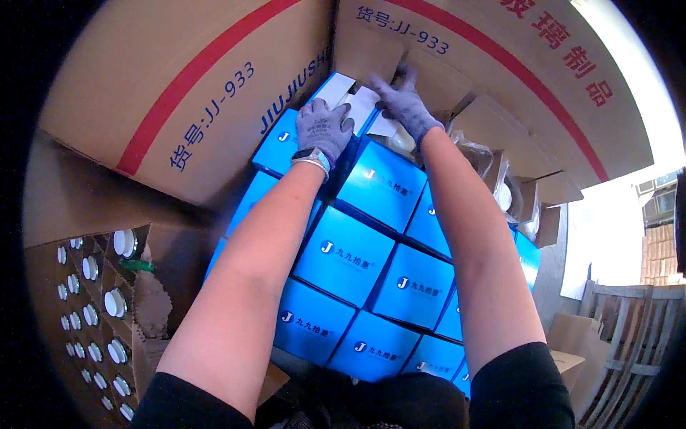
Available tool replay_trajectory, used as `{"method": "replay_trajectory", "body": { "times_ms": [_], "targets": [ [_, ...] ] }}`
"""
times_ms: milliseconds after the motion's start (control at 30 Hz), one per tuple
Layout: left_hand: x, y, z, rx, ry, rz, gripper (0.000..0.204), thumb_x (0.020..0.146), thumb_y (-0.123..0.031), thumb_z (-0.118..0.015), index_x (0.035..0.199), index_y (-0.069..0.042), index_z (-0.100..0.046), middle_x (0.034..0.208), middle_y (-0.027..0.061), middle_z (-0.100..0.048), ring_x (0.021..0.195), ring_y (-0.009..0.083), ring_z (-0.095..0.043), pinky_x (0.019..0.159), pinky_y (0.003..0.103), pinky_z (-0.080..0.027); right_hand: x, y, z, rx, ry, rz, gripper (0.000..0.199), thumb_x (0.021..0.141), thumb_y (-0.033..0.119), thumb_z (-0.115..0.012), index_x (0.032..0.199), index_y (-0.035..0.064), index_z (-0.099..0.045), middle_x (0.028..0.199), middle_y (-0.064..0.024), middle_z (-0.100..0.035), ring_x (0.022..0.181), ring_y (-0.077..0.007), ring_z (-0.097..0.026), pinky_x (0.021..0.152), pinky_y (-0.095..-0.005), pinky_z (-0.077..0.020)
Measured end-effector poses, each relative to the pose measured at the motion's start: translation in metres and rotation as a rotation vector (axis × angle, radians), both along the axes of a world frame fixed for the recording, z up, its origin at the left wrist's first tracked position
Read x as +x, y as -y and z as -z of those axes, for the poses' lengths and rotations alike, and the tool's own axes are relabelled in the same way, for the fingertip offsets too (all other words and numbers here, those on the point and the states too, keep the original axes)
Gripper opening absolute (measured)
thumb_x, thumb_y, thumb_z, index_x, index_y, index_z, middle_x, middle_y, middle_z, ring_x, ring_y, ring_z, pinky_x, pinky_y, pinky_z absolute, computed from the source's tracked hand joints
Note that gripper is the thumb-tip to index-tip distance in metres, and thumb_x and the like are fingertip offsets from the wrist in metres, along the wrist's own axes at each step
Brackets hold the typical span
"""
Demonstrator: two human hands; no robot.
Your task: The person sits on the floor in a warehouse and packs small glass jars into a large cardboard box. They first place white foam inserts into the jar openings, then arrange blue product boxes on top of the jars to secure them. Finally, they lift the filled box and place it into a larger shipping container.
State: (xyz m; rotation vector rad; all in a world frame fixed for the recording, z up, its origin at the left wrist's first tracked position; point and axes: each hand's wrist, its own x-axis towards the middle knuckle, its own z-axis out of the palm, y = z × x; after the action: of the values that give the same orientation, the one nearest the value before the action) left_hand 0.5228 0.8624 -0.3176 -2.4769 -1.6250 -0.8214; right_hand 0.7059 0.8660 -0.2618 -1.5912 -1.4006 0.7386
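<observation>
Both of my hands wear grey gloves and reach to the far end of a group of blue boxes. My left hand (325, 130) lies over a blue carton (344, 91) with white inner flaps, its fingers bent a little and the thumb apart. Just right of it, my right hand (410, 106) is held with fingers spread beside the white flaps, holding nothing I can see. A pale, shiny item (402, 139), too covered to name, shows beneath my right wrist. Nearer to me, closed blue boxes (344, 256) sit in tight rows.
Large brown cardboard boxes stand behind, one at left (214, 121) and one at right (493, 64). At lower left, a divided carton (146, 314) holds several white-capped pieces. Clear-wrapped items (475, 154) sit in cardboard at right. A slatted wooden rack (632, 322) stands far right.
</observation>
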Motion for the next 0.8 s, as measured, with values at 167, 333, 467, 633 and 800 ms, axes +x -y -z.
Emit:
{"method": "replay_trajectory", "body": {
  "times_ms": [167,333,467,633,800],
  "targets": [
    [-0.007,-0.007,-0.004,-0.339,0.747,-0.032,0.081,0.082,-0.016,-0.067,0.153,-0.009,-0.027,0.134,0.0224,-0.055,0.115,0.0404,-0.058,0.097,0.047,-0.048,0.006,0.014,0.007,-0.174,0.198,-0.158,0.086,0.082,0.074,-0.051,0.129,0.0018,-0.061,0.134,-0.0248,-0.058,0.127,-0.0377,-0.054,0.110,-0.0430,-0.0389],
    [-0.033,-0.008,-0.010,-0.431,1.416,0.172,0.101,0.064,0.009,-0.050,0.158,-0.010,-0.015,0.139,0.0215,-0.050,0.125,0.0339,-0.053,0.099,0.035,-0.048,-0.046,0.032,-0.022,-0.232,0.585,0.000,0.097,0.069,0.074,-0.067,0.132,0.0013,-0.057,0.132,-0.0273,-0.056,0.127,-0.0384,-0.054,0.105,-0.0427,-0.0453],
    [-0.046,-0.019,-0.004,-0.573,1.518,0.263,0.100,0.063,0.010,-0.049,0.156,-0.009,-0.020,0.140,0.0208,-0.048,0.127,0.0351,-0.050,0.102,0.036,-0.045,-0.057,0.024,-0.014,-0.220,0.577,0.056,0.104,0.065,0.069,-0.076,0.141,0.0037,-0.048,0.144,-0.0241,-0.044,0.126,-0.0420,-0.052,0.105,-0.0439,-0.0459],
    [-0.040,-0.022,0.015,-0.340,1.334,0.256,0.094,0.063,0.013,-0.044,0.153,-0.007,-0.027,0.148,0.0217,-0.040,0.136,0.0371,-0.042,0.112,0.041,-0.038,-0.078,0.026,0.006,-0.133,0.719,0.084,0.078,0.080,0.059,-0.069,0.145,0.0210,-0.047,0.147,-0.0211,-0.043,0.130,-0.0421,-0.047,0.105,-0.0481,-0.0451],
    [-0.028,-0.017,0.014,-0.260,1.338,0.222,0.092,0.062,0.016,-0.041,0.151,-0.005,-0.030,0.153,0.0223,-0.033,0.145,0.0375,-0.031,0.119,0.045,-0.029,-0.091,0.032,0.024,-0.175,0.937,0.105,0.060,0.094,0.049,-0.058,0.147,0.0248,-0.045,0.146,-0.0208,-0.044,0.133,-0.0452,-0.041,0.107,-0.0547,-0.0381]
  ]
}}
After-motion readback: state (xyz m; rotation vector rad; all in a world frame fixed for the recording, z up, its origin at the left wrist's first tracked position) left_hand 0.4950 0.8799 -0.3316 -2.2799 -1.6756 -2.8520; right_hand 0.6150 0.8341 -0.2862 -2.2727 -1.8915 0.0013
